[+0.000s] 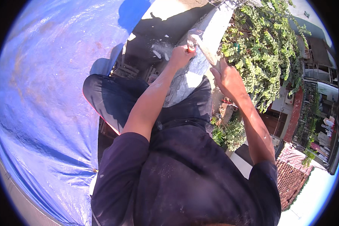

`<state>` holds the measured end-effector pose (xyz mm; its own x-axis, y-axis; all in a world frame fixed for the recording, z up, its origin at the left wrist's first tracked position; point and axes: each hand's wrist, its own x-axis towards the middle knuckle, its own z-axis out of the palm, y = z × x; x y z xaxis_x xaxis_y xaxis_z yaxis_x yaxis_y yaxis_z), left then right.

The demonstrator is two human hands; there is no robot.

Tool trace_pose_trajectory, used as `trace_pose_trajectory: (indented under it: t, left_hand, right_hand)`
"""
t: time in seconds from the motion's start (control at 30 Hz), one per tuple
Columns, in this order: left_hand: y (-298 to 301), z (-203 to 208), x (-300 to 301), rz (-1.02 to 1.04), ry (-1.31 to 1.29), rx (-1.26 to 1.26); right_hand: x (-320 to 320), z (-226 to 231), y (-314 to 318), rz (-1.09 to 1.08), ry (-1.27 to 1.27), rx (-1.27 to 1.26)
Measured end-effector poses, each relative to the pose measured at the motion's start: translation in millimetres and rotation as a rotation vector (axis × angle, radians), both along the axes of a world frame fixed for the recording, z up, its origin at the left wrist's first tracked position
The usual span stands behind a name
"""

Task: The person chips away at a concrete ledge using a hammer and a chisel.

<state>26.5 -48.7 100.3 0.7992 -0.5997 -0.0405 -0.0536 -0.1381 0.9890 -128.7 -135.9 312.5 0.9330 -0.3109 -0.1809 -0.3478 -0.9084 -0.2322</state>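
My left hand [180, 57] is closed around a chisel with a red and orange grip [191, 49], held against the top of a rough pale wall [216, 23]. The blade end of the chisel is hidden from view. My right hand [229, 80] grips the light wooden handle of a hammer [208, 54]. The dusty hammer head is right at the top of the chisel; whether they touch, I cannot tell. I sit astride the wall, one leg on each side. White chips [156, 54] and dust show below the wall on the left.
A large blue tarp [49, 98] spreads along the left. Leafy green branches [261, 49] crowd the wall's right side. Far below on the right are a tiled roof [294, 180] and a building with a balcony. Wooden slats [126, 71] lie in shadow beside my left knee.
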Motion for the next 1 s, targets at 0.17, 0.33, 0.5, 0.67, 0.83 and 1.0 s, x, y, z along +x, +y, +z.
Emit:
trace_pose_trajectory:
  t: [0.17, 0.33, 0.5, 0.67, 0.83, 1.0]
  left_hand:
    - [13, -31, 1, 0.046, 0.085, -0.122]
    - [20, -24, -4, 0.232, 0.232, -0.212]
    - [23, -22, -14, 0.221, 0.179, -0.236]
    - [23, -18, -14, 0.175, 0.194, -0.230]
    - [25, -25, -29, 0.236, 0.271, -0.334]
    - [27, -34, -32, 0.248, 0.341, -0.320]
  right_hand:
    - [13, 55, 48, -0.199, -0.316, 0.260]
    - [5, 64, 43, -0.314, -0.386, 0.471]
    - [-11, 39, 39, -0.334, -0.296, 0.492]
    - [-6, 35, 43, -0.296, -0.264, 0.444]
    - [6, 52, 51, -0.161, -0.369, 0.425]
    - [7, 61, 51, -0.187, -0.314, 0.450]
